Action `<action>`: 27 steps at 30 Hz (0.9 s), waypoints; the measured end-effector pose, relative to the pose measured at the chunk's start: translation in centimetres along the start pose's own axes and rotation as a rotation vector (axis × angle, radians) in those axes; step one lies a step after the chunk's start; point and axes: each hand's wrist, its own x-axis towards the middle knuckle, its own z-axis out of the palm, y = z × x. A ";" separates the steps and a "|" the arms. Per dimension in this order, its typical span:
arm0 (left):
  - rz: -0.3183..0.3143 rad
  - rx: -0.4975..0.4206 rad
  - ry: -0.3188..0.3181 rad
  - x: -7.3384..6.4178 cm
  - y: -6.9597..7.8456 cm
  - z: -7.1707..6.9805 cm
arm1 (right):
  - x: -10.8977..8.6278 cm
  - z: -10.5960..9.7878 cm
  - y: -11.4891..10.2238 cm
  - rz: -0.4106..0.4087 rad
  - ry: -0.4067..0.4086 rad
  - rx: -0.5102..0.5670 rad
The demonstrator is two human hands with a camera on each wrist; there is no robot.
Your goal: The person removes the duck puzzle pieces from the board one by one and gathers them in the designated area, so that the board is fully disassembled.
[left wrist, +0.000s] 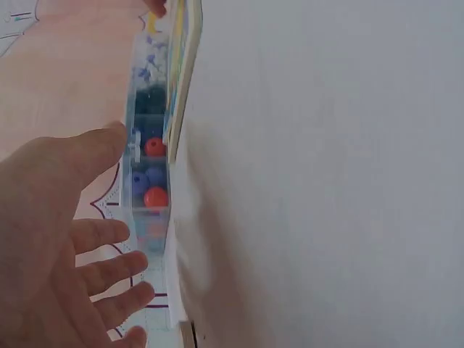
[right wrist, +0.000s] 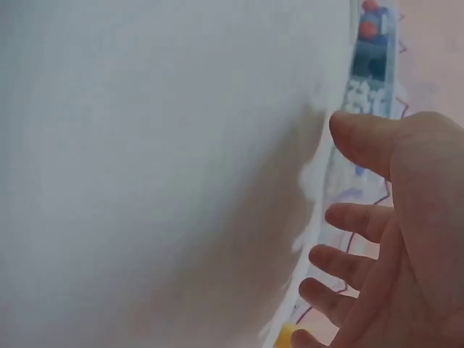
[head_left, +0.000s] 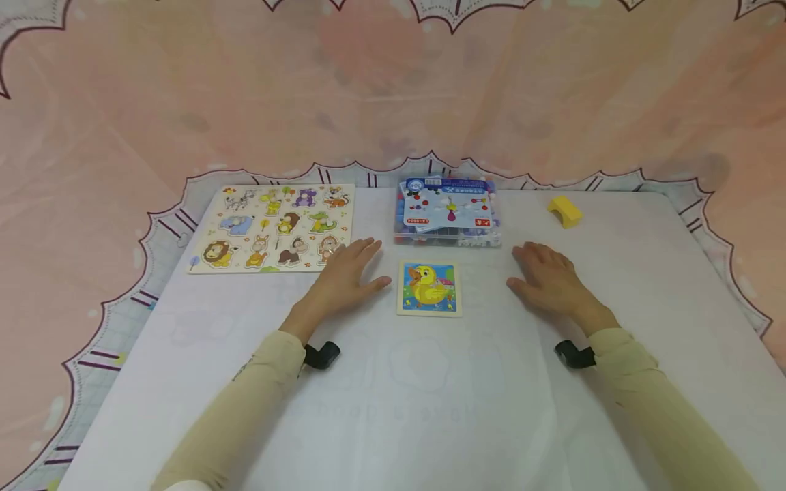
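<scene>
Between the two hands a small square duck puzzle [head_left: 429, 289] lies flat on the white table. To its left is the left hand [head_left: 345, 276], fingers extended and holding nothing, its fingertips by the corner of the animal puzzle board [head_left: 276, 228]. The right hand [head_left: 552, 281] is to the right of the duck puzzle, also holding nothing, with fingers spread. Behind the duck puzzle sits a clear plastic box [head_left: 448, 213] of coloured beads. In the left wrist view, red and blue beads [left wrist: 155, 196] show through the box's side.
A yellow arch-shaped block [head_left: 564, 212] lies at the back right, beyond the right hand. The white tablecloth [head_left: 430, 409] has a scalloped printed edge. A peach curtain [head_left: 393, 88] hangs behind the table.
</scene>
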 end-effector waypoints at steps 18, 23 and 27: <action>0.075 -0.180 0.072 -0.2 1.9 3.8 | 2.1 2.5 -6.8 -0.136 0.075 0.276; 0.080 -0.123 0.136 -0.3 2.0 4.8 | 3.5 3.4 -9.4 -0.184 0.042 0.345; 0.082 -0.107 0.164 -0.1 2.0 5.1 | 4.3 3.9 -10.9 -0.226 0.027 0.359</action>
